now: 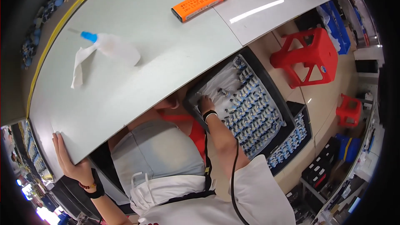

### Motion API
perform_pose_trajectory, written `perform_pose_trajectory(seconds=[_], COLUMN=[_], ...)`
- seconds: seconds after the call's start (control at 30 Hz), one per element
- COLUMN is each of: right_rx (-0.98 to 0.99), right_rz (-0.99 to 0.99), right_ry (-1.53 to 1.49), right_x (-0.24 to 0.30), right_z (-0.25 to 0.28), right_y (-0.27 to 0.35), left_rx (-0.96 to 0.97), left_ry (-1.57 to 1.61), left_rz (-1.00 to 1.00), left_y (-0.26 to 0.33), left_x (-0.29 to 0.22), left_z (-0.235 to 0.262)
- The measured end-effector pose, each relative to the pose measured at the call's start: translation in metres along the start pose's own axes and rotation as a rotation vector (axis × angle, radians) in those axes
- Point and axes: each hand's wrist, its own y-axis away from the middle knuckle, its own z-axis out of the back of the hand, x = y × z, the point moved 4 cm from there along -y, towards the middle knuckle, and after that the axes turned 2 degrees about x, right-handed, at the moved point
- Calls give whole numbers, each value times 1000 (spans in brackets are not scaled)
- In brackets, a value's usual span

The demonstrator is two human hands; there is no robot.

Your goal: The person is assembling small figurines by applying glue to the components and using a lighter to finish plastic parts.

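My left hand (71, 163) lies at the near left edge of the pale table (137, 83), its fingers stretched out and its palm against the edge. To the right, my right hand (205, 105) reaches down into a black tray (287, 114) beside the table. Its fingers are curled over the white liner sheet (214, 85) near the tray's left side; anything between them is too small to make out. Rows of small blue, white and dark parts (254, 112) fill much of the tray. One loose part (223, 92) lies on the liner just beyond my right hand.
On the table lie a white squeeze bottle (118, 50) with a blue cap, a white tissue strip (80, 64) and an orange box-shaped object (201, 3). Red stools (327, 54) stand right of the tray. Another parts tray (307, 121) sits under the first. A cable crosses my right arm.
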Motion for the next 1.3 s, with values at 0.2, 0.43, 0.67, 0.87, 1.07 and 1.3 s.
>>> perform_pose_trajectory(seconds=[0.2, 0.43, 0.67, 0.87, 1.07, 1.3], right_rx=[-296, -188, -761, -456, -451, -368], right_rz=[-67, -77, -7, -325, -347, -316], right_ry=[-290, 166, 386, 379, 307, 303], right_x=[-44, -89, -146, -127, -129, -118], right_z=[45, 87, 134, 147, 151, 152], right_y=[-13, -44, -107, -126, -120, -128], left_rx=[15, 46, 89, 85, 92, 93], left_ry=[-35, -42, -19, -7, -2, -18], left_rz=[-8, -19, 2, -13, -11, -13], left_y=[-3, -2, 4, 0, 0, -1], left_x=[-4, -3, 6, 0, 0, 4], left_z=[-3, -5, -9, -7, -7, -7])
